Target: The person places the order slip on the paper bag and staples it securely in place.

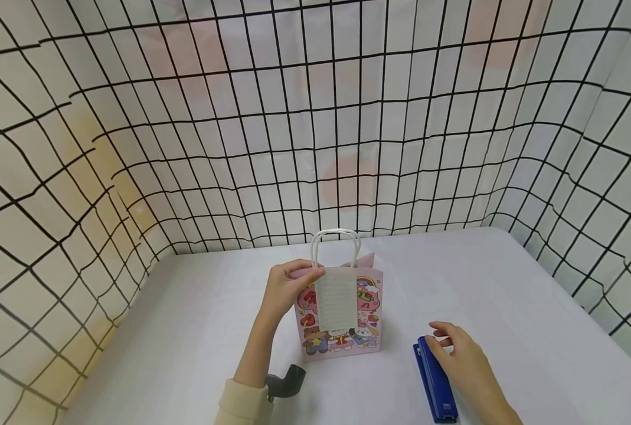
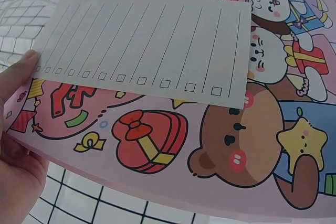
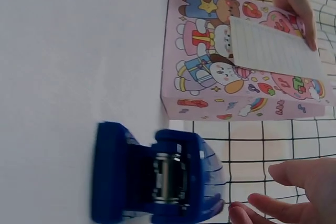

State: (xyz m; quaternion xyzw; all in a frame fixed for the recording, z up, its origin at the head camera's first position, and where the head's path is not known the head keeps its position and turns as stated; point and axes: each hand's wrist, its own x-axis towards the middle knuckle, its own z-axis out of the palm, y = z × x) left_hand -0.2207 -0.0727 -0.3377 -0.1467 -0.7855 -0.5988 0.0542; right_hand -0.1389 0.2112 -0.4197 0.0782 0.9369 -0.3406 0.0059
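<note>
A pink paper gift bag (image 1: 342, 342) with cartoon animals and white handles (image 1: 339, 232) stands upright on the table. My left hand (image 1: 285, 289) pinches its top left edge, thumb in front on a white lined paper (image 1: 337, 302) lying against the bag's front. Small checkboxes run along one side of that paper (image 2: 142, 48) in the left wrist view. To the right, a blue stapler (image 1: 436, 383) lies on the table. Beside its far end is my right hand (image 1: 466, 357), fingers loosely bent and holding nothing. The right wrist view shows those fingers (image 3: 286, 174) apart from the stapler (image 3: 178, 177).
A white table (image 1: 188, 330) spreads under everything. Black wire grid panels (image 1: 294, 136) over white sheeting stand behind it and on both sides. At the left sleeve cuff (image 1: 241, 396) sits a dark curved piece (image 1: 287, 382).
</note>
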